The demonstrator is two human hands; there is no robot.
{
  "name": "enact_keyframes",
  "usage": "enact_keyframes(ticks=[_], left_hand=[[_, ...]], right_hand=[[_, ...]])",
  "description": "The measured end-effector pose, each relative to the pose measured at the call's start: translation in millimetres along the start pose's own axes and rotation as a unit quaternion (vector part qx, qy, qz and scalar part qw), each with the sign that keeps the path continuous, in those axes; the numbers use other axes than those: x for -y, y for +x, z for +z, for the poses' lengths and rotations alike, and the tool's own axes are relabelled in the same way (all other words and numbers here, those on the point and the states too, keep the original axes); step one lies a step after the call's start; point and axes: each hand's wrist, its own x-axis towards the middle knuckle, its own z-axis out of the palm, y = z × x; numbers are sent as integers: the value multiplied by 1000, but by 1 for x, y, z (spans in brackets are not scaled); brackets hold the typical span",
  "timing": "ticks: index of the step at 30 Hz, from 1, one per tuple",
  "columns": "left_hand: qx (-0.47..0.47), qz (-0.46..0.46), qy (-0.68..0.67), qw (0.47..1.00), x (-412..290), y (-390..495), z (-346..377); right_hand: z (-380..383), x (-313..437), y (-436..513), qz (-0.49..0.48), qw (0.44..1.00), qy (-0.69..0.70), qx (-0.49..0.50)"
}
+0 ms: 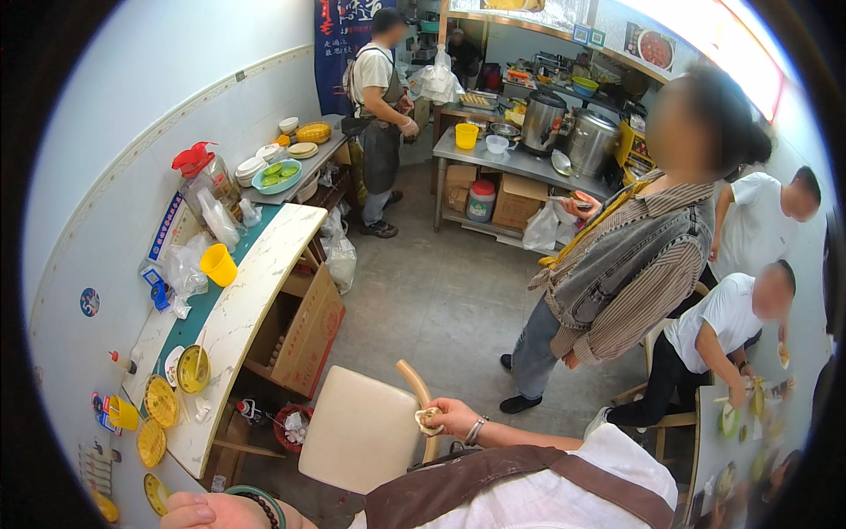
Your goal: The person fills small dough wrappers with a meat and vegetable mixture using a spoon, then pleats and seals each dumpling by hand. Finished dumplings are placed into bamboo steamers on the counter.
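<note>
My right hand (455,418), with a silver bangle at the wrist, holds a bitten, filled bun (429,420) with its filling showing. Just beyond it is a chair with a cream seat (360,426) and a curved wooden rail (414,381). At the lower left edge, my left hand (190,510) is partly cut off, its fingers bent; a green bangle (274,506) and dark beads circle that wrist. Nearest to it is a yellow plate (156,494). Further along the table sit yellow woven baskets (151,443) and a yellow bowl (193,357) with chopsticks.
A marble-patterned table (264,264) runs along the left wall, with an open cardboard box (310,330) and a red waste basket (294,426) below. A person in a denim vest (628,264) stands at right. Diners (717,311) and an aproned worker (380,125) are further off.
</note>
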Motion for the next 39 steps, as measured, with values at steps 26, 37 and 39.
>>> enact_keyframes(ticks=[26, 37, 39], left_hand=[[17, -6, -32, 999, 10, 0, -7], [14, -4, -38, 999, 9, -2, -10], [14, -3, -41, 999, 9, -3, -10]], right_hand=[[11, 2, -2, 8, 1000, 2, -11], [11, 2, -3, 8, 1000, 5, -17], [11, 1, -2, 7, 1000, -9, -21]])
